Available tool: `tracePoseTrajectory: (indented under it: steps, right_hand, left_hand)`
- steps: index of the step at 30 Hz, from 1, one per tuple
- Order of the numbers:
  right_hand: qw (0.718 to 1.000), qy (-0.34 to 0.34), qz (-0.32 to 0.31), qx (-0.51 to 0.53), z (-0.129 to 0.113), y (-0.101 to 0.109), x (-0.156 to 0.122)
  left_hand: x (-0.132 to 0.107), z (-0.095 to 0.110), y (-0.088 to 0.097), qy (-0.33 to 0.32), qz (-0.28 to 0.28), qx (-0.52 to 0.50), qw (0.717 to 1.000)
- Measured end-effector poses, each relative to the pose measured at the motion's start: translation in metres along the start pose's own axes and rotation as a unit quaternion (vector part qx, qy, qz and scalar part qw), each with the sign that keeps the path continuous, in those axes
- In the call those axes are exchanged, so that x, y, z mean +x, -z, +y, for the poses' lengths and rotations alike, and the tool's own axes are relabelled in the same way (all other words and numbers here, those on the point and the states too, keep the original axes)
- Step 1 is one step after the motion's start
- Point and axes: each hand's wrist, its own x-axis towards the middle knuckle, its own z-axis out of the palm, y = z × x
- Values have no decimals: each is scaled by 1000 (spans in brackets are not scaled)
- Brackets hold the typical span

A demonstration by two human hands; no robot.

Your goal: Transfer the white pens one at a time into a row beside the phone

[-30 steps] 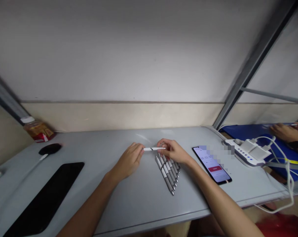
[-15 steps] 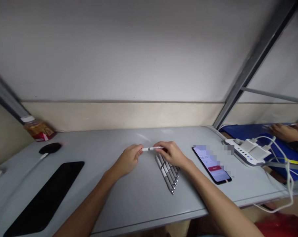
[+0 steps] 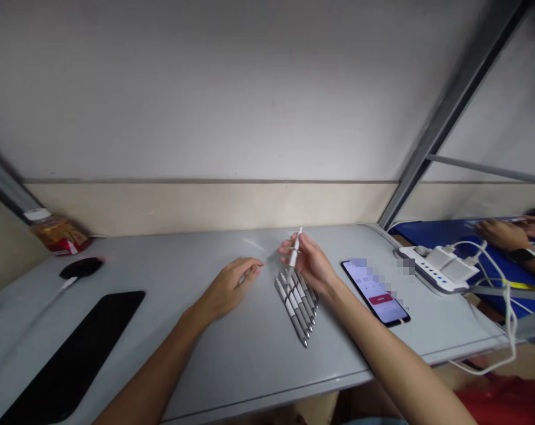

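My right hand (image 3: 309, 264) pinches a white pen (image 3: 294, 249) and holds it nearly upright, tip end toward the wall, just above a row of several white and grey pens (image 3: 296, 301) lying side by side on the grey table (image 3: 232, 348). To the left of that row, my left hand (image 3: 231, 285) rests on the table with its fingers loosely curled and nothing in them.
A lit phone (image 3: 375, 291) lies right of the pens. A white power strip (image 3: 440, 268) with chargers and cables sits at the right edge. On the left are a black pad (image 3: 70, 354), a black mouse (image 3: 80, 267) and a jar (image 3: 57, 233). Another person's hands (image 3: 504, 233) work at the far right.
My left hand let go of the pen and dropped to the table. My right hand swung the pen from level to nearly upright.
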Motion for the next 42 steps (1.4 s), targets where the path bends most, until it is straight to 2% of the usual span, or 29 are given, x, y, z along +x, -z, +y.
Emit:
tracePoseTrajectory:
  steps: [3,6,19,30,42]
  right_hand:
    - [993,-42,21,110,-4,6,2]
    - [988,-41,4,151,-5,13,2]
    - [993,-26,-21,110,-2,9,1]
    - [991,-49,-59,109,0,3,-3]
    - [992,-40,-55,105,3,-3,-6]
  left_hand:
    - [0,-2,0,2,7,32,999]
    - [-1,-6,-1,1,4,68,998]
    - [0,-16,-6,-4,-1,119,993]
    - [-2,-24,-7,-1,-19,147,989]
    - [0,-18,-4,9,-39,171,985]
